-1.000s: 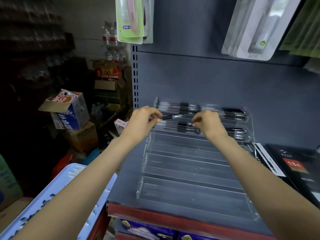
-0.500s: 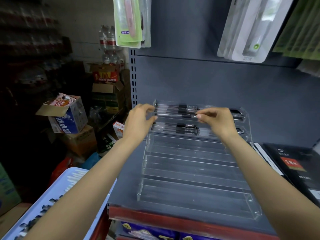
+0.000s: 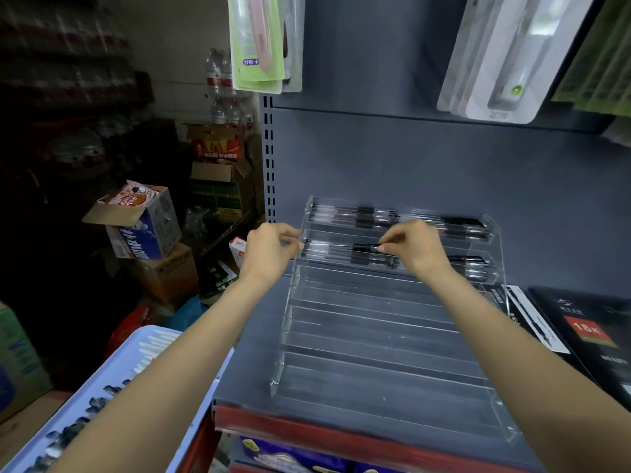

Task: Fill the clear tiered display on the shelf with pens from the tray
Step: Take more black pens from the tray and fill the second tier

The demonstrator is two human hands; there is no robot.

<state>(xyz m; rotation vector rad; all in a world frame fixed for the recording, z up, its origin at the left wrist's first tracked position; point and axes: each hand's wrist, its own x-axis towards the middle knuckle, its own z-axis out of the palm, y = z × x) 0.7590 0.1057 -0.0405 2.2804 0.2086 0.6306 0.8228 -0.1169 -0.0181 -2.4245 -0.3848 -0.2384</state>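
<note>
The clear tiered display (image 3: 375, 339) stands on the grey shelf (image 3: 246, 363). Its top tier holds a row of black-and-clear pens (image 3: 362, 213), and the second tier holds more pens (image 3: 471, 264). My left hand (image 3: 271, 252) and my right hand (image 3: 415, 249) pinch the two ends of one pen (image 3: 341, 248), held level at the left half of the second tier. The three lower tiers hold nothing. At the bottom left, the light blue tray (image 3: 119, 353) carries several pens (image 3: 68, 428), partly hidden by my left forearm.
Black boxed goods (image 3: 587, 336) lie on the shelf right of the display. Blister packs (image 3: 263, 46) hang above, with more packs (image 3: 495, 63) to the right. Cardboard boxes (image 3: 143, 227) are stacked in the dark aisle to the left. A red shelf edge (image 3: 341, 435) runs along the front.
Both hands carried the pen back toward the display, rose near the top tier, then came down to the second tier. The view shifted slightly.
</note>
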